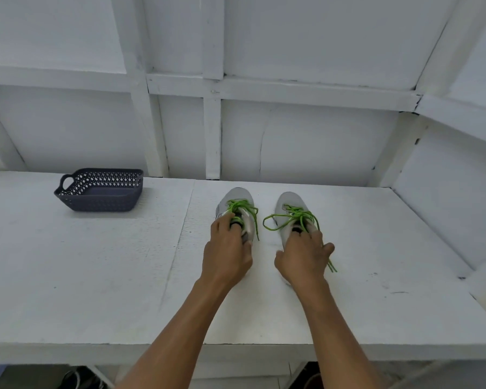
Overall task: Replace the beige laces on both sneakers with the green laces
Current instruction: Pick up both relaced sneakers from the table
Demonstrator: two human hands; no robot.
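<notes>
Locate the left sneaker [236, 202] and the right sneaker [291, 203] standing side by side, just apart, toward the back of the counter [96, 276], toes to the wall. Confirm green laces [298, 217] threaded across the fronts of both, with loose loops hanging over the sides and two ends trailing onto the counter beside the right heel. Find no beige laces anywhere in view; treat removal as done. Observe the left hand [227, 254] gripping the left sneaker at the collar, fingers curled into the opening. Observe the right hand [303, 259] grasping the right sneaker at the heel, fingertips at the opening, thumb spread to the side. Judge relacing complete or very nearly complete on both. Regard as possibly outstanding: final tightening and tying, not verifiable from this angle. Note the dark perforated basket [100, 192] well apart at far left on the counter.
</notes>
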